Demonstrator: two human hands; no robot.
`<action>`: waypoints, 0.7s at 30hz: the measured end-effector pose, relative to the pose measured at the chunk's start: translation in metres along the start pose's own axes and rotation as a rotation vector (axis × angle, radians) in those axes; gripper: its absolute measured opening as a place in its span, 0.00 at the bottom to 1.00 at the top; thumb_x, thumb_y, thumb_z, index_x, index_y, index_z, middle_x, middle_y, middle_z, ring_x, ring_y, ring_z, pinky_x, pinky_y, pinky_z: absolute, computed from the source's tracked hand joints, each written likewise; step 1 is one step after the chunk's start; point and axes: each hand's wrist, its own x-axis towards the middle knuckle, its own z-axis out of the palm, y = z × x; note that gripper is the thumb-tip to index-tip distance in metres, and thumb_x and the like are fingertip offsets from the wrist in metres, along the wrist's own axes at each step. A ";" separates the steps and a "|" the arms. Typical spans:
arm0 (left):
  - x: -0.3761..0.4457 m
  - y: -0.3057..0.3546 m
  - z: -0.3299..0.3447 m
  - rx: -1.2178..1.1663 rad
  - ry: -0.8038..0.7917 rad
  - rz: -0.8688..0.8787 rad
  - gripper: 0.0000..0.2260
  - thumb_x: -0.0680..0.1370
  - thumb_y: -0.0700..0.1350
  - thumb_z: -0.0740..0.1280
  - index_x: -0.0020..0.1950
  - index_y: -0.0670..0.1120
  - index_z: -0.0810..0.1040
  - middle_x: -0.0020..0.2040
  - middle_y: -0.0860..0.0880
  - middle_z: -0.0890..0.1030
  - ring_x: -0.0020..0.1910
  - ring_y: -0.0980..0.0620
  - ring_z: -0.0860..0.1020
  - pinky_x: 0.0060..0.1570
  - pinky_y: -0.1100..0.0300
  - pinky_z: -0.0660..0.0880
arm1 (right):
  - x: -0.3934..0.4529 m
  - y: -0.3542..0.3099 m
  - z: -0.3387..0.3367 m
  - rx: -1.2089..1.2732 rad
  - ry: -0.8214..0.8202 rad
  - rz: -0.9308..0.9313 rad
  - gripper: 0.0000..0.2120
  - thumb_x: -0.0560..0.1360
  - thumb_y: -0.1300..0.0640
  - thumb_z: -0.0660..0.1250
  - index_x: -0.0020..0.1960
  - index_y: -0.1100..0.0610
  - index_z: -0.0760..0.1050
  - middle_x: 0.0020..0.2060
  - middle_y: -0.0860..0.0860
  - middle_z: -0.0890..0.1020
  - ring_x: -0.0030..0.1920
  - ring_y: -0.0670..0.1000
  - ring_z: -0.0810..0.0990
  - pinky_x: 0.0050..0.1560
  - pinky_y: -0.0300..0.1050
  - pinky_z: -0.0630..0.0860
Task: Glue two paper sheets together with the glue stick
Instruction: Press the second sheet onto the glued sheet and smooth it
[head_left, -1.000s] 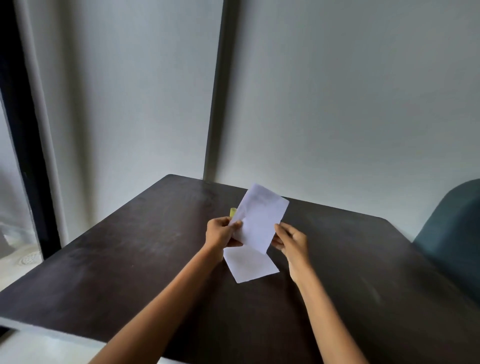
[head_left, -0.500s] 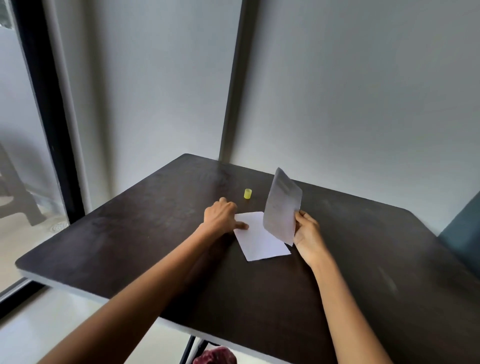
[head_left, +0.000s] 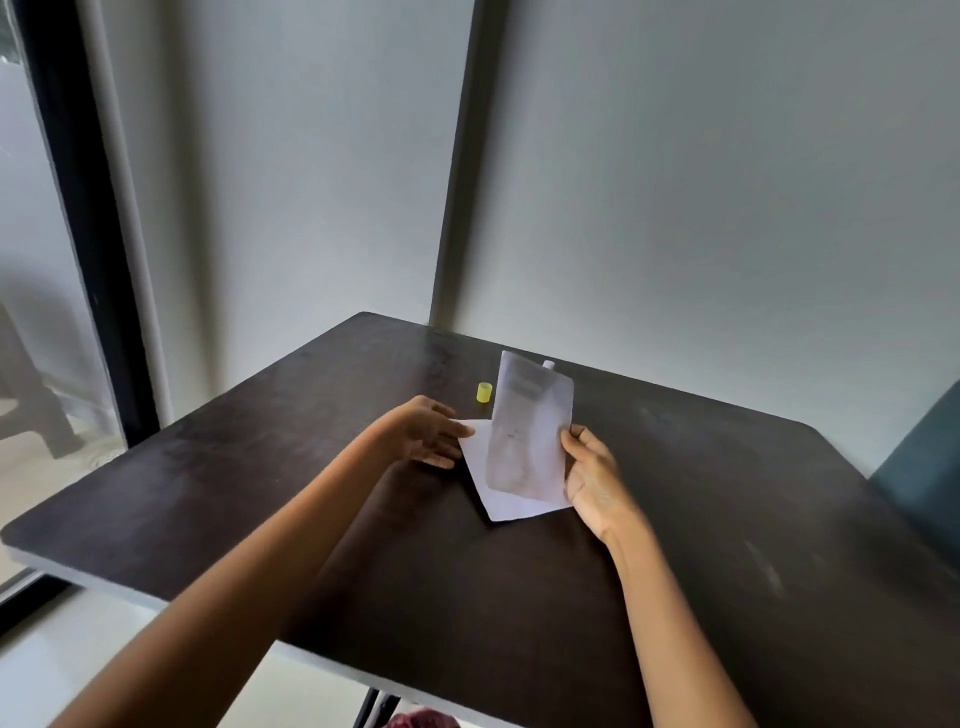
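Upper sheet: held upright by right hand, grip pinching its right edge.
Lower sheet: flat on surface; left hand, fingers extended, steadies its left corner.
Glue stick: not identifiable; yellow cap just behind, white tip peeking above.
Step advice: align corners, lower gradually.
Room: open surface all round; edges well apart.

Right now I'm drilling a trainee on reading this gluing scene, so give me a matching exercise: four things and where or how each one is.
Things:
1. yellow cap
2. raised sheet
3. flat sheet
4. left hand

States:
A. lying on the table
B. held up by the right hand
C. fingers straight, at the flat sheet's left edge
D. standing on the table beyond the sheets

Pairs: 1-D, 2-B, 3-A, 4-C
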 end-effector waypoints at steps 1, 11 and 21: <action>-0.005 -0.004 0.000 -0.080 -0.026 -0.010 0.12 0.74 0.34 0.69 0.54 0.41 0.71 0.40 0.41 0.78 0.27 0.49 0.81 0.25 0.56 0.80 | 0.000 0.000 0.000 -0.018 0.005 -0.004 0.06 0.78 0.60 0.61 0.42 0.54 0.73 0.36 0.46 0.84 0.38 0.44 0.81 0.41 0.42 0.78; -0.002 -0.012 0.017 -0.181 0.145 0.091 0.02 0.74 0.34 0.69 0.45 0.36 0.78 0.44 0.37 0.80 0.27 0.48 0.80 0.28 0.60 0.80 | -0.005 -0.008 0.004 0.162 0.120 -0.064 0.07 0.78 0.62 0.61 0.43 0.56 0.75 0.33 0.48 0.84 0.34 0.45 0.82 0.36 0.38 0.79; 0.026 -0.012 0.023 -0.175 0.188 0.157 0.08 0.73 0.35 0.70 0.51 0.33 0.80 0.41 0.39 0.81 0.32 0.46 0.79 0.31 0.59 0.81 | 0.004 -0.009 -0.012 -0.029 0.314 -0.139 0.06 0.77 0.62 0.63 0.43 0.55 0.77 0.34 0.48 0.81 0.33 0.44 0.78 0.34 0.36 0.77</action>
